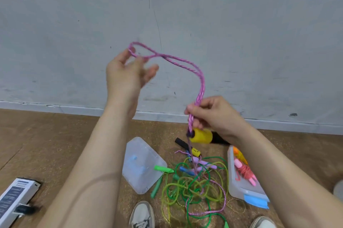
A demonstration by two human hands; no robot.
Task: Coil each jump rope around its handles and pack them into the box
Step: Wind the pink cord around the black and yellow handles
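the left hand (126,74) was raised high and to the left, fingers loosely apart, with the end loop of the pink rope (185,64) caught at thumb and forefinger; blur hid whether it pinched the loop or only hooked it. from there the doubled rope ran rightward, arched over and dropped steeply to the right hand (217,114), which was lower and nearer the body, fingers curled tight round both strands just above the yellow handle (201,136). the handle hung below that fist, its long axis roughly level and pointing right, so the free rope lay up and to the left of it. winding would likely mean the left hand carrying the loop down and across toward the handle, the right hand being much the nearer. a tail of the rope trailed down into the tangle of ropes (194,187) on the floor. further right sat the open box (235,188), one coiled rope (245,172) already inside.
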